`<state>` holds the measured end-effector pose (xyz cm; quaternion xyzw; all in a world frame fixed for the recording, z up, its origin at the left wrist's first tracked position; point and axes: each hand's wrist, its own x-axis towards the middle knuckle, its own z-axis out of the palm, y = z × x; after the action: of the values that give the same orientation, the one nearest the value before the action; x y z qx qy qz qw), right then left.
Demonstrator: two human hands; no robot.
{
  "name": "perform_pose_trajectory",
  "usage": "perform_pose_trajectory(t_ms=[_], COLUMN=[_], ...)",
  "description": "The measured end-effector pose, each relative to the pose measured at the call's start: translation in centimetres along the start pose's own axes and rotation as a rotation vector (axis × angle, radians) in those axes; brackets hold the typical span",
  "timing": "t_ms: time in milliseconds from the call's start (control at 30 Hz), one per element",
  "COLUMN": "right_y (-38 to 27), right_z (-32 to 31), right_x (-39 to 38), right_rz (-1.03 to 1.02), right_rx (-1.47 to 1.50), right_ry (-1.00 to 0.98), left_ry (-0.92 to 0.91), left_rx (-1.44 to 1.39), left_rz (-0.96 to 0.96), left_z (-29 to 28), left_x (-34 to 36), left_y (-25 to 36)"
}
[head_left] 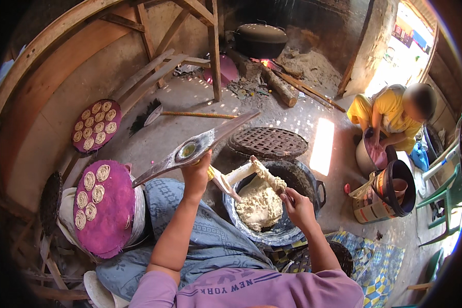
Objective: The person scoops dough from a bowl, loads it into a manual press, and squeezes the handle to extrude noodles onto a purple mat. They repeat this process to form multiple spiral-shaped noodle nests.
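My left hand (196, 172) grips a long wooden press handle (223, 128), whitened around a round hole in its middle. A pale tube piece (238, 174) lies over a large dark pot (309, 192) of dough (256, 205). My right hand (296, 205) is closed on a utensil heaped with sticky dough (271, 179), beside that tube. At my left, a pink round sheet (108, 215) carries several coiled dough pieces (90, 180). Farther back, another pink round (82, 141) holds several more coils.
A person in yellow (392, 115) works at a basin (367, 159) beside a bucket (369, 203). Behind are a covered black pot (260, 41) over a wood fire (267, 63), a perforated lid (267, 138), a broom (195, 115), wooden frames (214, 66) and green chairs (446, 200).
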<state>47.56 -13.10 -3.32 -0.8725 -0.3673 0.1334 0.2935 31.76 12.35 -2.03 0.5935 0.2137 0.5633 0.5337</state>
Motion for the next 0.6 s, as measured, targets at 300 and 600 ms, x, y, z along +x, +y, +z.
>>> perform_pose_trajectory(t_ms=[300, 600], right_y=[9.3, 12.1], right_z=[6.5, 12.1], right_x=[4.7, 10.7], right_rz=[0.033, -0.269], right_rx=[-0.459, -0.703], right_ry=[-0.368, -0.334], left_ry=[-0.055, -0.238], left_rx=[0.295, 0.384], left_rz=[0.121, 0.252], left_z=[-3.3, -3.2], left_x=[1.0, 0.5], left_y=[9.4, 13.2])
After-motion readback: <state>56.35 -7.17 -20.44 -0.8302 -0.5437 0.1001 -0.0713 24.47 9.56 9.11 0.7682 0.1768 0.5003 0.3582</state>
